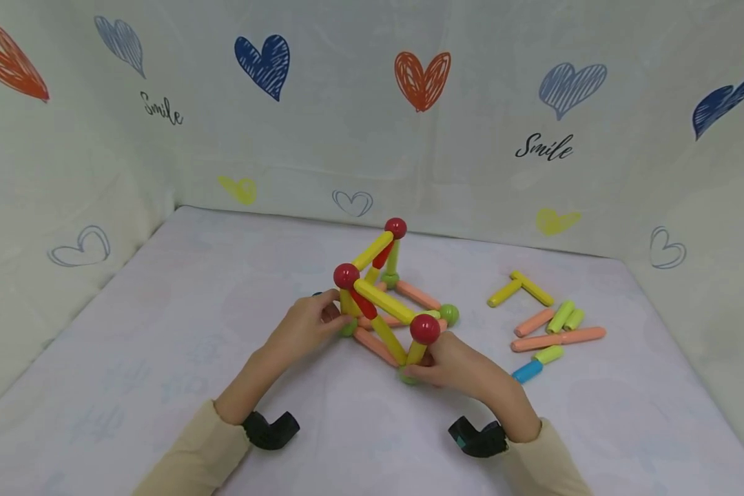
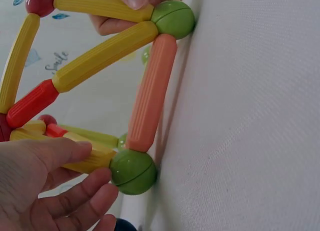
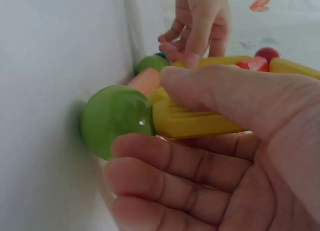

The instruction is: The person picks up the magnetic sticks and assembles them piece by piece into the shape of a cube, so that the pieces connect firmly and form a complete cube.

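A frame of magnetic rods and balls stands at the middle of the table, with red balls [image 1: 424, 329] on top and green balls [image 2: 134, 172] at the base. Yellow rods [image 1: 384, 301] join its upper corners, and salmon rods [image 2: 152, 93] run along the bottom. At the left corner my left hand [image 1: 297, 327] pinches an upright yellow rod just above its green ball. My right hand [image 1: 465, 365] grips the near corner's upright yellow rod [image 3: 197, 122] between thumb and fingers, close to the green ball [image 3: 115, 121]. Part of each rod is hidden by the fingers.
To the right of the frame lie loose rods: yellow rods [image 1: 533, 289], salmon rods [image 1: 558, 339], light green rods [image 1: 561, 317] and a blue rod [image 1: 527, 372]. A dark blue ball [image 2: 125, 225] sits near the left hand. A cloth wall [image 1: 347, 124] with printed hearts rises behind the table.
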Demonstrator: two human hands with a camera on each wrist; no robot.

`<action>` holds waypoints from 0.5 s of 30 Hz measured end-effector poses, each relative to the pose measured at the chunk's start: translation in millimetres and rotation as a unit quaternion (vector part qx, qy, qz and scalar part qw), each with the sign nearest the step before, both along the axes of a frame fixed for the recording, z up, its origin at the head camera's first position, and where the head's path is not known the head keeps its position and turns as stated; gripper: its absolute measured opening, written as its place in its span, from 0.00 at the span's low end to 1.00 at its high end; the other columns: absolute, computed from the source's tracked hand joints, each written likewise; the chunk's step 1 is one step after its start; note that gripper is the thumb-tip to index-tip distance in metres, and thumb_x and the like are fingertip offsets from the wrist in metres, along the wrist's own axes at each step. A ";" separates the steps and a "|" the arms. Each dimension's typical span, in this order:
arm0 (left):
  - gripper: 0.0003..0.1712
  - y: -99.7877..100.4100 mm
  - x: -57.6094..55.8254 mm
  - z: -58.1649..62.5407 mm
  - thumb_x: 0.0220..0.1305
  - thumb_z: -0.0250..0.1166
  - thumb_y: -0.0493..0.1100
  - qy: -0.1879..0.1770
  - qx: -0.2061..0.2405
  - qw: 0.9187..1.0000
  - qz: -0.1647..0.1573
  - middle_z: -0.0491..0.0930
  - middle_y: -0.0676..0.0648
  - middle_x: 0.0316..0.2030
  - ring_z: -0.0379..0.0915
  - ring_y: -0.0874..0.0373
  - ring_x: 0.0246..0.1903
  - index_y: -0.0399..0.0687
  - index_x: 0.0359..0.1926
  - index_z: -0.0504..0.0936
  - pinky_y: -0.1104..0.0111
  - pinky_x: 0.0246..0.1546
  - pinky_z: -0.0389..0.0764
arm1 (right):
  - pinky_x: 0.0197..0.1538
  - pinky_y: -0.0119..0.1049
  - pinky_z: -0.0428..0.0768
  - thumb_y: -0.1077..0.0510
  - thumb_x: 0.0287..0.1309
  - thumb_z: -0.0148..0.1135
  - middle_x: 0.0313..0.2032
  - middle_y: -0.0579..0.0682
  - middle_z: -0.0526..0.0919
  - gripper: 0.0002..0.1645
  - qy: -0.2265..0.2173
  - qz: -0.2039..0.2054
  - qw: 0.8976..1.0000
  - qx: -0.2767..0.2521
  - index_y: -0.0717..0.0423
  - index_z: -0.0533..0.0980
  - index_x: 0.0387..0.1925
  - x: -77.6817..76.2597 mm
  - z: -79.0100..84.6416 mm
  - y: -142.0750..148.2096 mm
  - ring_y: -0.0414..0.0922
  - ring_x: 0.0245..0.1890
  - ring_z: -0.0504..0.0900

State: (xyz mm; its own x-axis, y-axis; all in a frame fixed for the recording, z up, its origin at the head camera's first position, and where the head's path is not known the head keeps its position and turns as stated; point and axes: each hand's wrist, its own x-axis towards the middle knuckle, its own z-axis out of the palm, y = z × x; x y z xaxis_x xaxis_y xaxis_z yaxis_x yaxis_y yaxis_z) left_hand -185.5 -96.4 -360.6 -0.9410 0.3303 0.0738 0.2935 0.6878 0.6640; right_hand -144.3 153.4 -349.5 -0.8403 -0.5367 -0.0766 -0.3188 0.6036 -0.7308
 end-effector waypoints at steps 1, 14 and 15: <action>0.18 -0.4 -0.4 -0.2 0.58 0.66 0.45 0.004 0.002 1.000 0.003 0.79 0.50 0.27 0.72 0.60 0.28 0.44 0.47 0.76 0.72 0.29 0.75 | 0.36 0.29 0.77 0.58 0.51 0.68 0.33 0.46 0.75 0.38 0.007 0.004 1.000 -0.003 0.52 0.64 0.63 0.1 -0.4 -2.1 0.39 0.31 0.74; 0.09 4.9 11.3 12.4 0.58 0.65 0.43 -0.089 -0.041 0.993 -0.060 0.75 0.52 0.17 0.68 0.61 0.18 0.45 0.38 0.78 0.73 0.21 0.70 | 0.35 0.32 0.74 0.61 0.55 0.63 0.32 0.49 0.75 0.10 0.062 -0.077 0.991 0.092 0.57 0.74 0.39 -8.5 5.0 31.0 0.43 0.33 0.72; 0.10 6.0 12.4 11.9 0.59 0.64 0.42 -0.098 -0.037 0.991 -0.084 0.76 0.52 0.18 0.69 0.61 0.18 0.45 0.41 0.78 0.73 0.21 0.71 | 0.37 0.34 0.75 0.61 0.55 0.62 0.35 0.51 0.75 0.09 0.076 -0.097 0.988 0.095 0.58 0.74 0.39 -10.2 3.4 33.5 0.45 0.35 0.72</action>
